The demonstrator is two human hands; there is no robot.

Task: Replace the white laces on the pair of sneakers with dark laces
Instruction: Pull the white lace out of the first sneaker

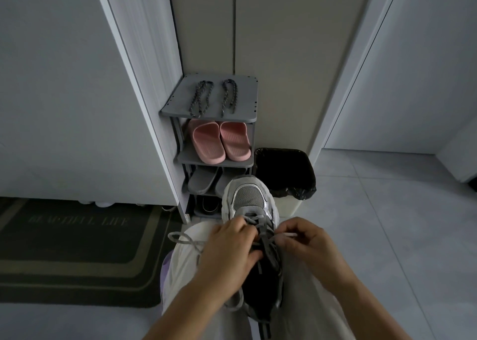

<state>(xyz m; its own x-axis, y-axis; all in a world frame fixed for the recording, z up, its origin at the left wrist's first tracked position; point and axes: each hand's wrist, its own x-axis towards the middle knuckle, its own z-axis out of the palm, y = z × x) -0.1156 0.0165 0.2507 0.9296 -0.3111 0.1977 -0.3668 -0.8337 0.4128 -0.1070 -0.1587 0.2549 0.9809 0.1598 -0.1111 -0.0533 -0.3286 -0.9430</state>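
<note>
Sneaker (249,200) is held on the lap, its lacing gripped by the left hand (231,248), white lace (290,234) end pinched by the right hand (311,246); dark laces (200,97) are laid on the rack (246,94) top.

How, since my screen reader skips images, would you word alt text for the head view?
A person's left hand grips a grey-and-white sneaker on their lap while the right hand pinches the end of its pale lace. Ahead, two dark laces lie on top of a grey shoe rack, pink slippers on the shelf below.
</note>
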